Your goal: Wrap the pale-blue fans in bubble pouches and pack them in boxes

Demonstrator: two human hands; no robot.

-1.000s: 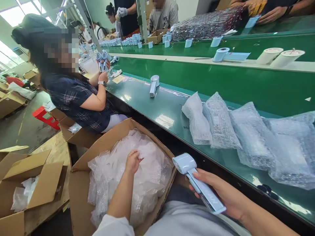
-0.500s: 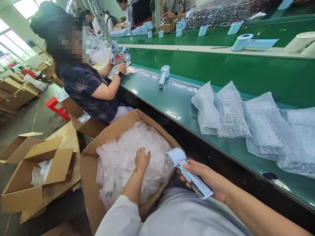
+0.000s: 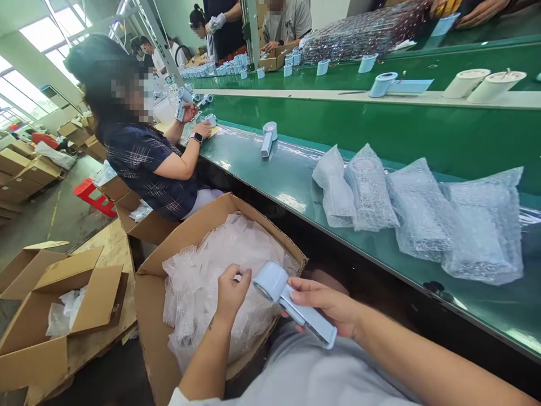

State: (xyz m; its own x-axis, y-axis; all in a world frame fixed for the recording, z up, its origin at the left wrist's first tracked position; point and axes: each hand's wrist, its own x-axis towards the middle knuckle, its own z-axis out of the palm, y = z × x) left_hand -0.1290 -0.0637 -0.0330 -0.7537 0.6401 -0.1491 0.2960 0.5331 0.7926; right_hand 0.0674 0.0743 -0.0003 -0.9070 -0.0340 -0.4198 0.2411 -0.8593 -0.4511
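Observation:
My right hand [image 3: 325, 301] grips a light blue handheld fan [image 3: 298, 301] by its handle, the round head toward the left. My left hand [image 3: 231, 293] is held above the bubble-wrap bags [image 3: 220, 237], its fingers curled together close to the fan's head. Whatever is between those fingers blends with the clear plastic behind them. The bags fill a cardboard box [image 3: 152, 304] in front of me. On the bench to the right lie several bubble-wrapped packages [image 3: 482, 225], pale blue showing through the plastic.
One more light blue fan [image 3: 268, 138] lies on the bench [image 3: 291, 175], beside a green conveyor [image 3: 329, 121]. A co-worker [image 3: 147, 152] sits at the left handling fans. Open cartons [image 3: 93, 304] stand on a wooden board on the floor. Other people work across the conveyor.
My left hand has lifted from the bags toward me, its fingers now curled in. My right hand has brought the fan leftward, nearer the left hand. The view has shifted slightly.

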